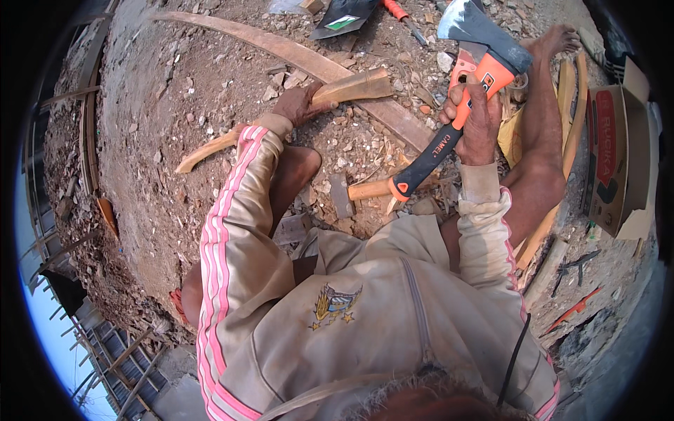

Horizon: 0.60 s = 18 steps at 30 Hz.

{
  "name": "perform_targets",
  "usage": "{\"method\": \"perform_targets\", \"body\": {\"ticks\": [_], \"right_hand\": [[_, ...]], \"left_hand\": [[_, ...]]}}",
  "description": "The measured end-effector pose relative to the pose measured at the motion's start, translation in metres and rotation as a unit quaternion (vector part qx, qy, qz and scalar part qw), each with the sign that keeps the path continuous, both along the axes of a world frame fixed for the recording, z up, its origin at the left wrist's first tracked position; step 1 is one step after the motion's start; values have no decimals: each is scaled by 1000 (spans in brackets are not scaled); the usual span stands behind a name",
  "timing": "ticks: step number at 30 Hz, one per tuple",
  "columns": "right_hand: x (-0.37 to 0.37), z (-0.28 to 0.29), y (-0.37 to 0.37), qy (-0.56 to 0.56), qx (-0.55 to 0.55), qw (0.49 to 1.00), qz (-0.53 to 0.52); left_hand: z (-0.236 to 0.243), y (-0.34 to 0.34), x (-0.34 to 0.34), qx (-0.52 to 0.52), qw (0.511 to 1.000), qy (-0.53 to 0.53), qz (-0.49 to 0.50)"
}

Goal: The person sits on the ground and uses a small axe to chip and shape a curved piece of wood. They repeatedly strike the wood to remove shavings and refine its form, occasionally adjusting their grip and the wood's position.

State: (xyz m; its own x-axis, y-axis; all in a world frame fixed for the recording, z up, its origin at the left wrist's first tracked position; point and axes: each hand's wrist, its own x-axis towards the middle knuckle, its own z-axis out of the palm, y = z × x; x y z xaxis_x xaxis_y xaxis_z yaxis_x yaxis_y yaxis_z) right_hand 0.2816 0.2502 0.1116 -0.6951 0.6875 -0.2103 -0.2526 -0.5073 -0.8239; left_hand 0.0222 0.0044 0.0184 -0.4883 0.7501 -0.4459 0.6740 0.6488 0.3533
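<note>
My left hand [302,105] is closed around the middle of a curved, roughly shaped wooden handle [361,85]. Its thick, squared end points right and its thinner end slants down to the left. My right hand [477,126] grips an axe [484,78] with an orange and black handle, partway up the handle. The axe's grey head is raised at the far side, its bright edge facing left. Below the axe's butt, a hammer [342,196] with a wooden handle lies on the ground. Part of a saw [462,64] with a pinkish handle shows behind the axe.
A long wooden plank [281,50] lies across the rubble beneath the wooden handle. A red-handled tool [399,11] and a black sheet [344,19] lie at the far side. To the right stand an open cardboard box [609,161] and wooden strips [537,235] beside my leg.
</note>
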Motion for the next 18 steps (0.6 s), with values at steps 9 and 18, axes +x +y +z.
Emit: {"method": "perform_targets", "body": {"ticks": [9,18], "right_hand": [[-10,-51,-31,-110,-44,991,69],[-19,-85,-50,-178,-10,979,98]], "left_hand": [[-9,4,13,8,999,15,33],[-20,3,7,32,999,22,29]]}}
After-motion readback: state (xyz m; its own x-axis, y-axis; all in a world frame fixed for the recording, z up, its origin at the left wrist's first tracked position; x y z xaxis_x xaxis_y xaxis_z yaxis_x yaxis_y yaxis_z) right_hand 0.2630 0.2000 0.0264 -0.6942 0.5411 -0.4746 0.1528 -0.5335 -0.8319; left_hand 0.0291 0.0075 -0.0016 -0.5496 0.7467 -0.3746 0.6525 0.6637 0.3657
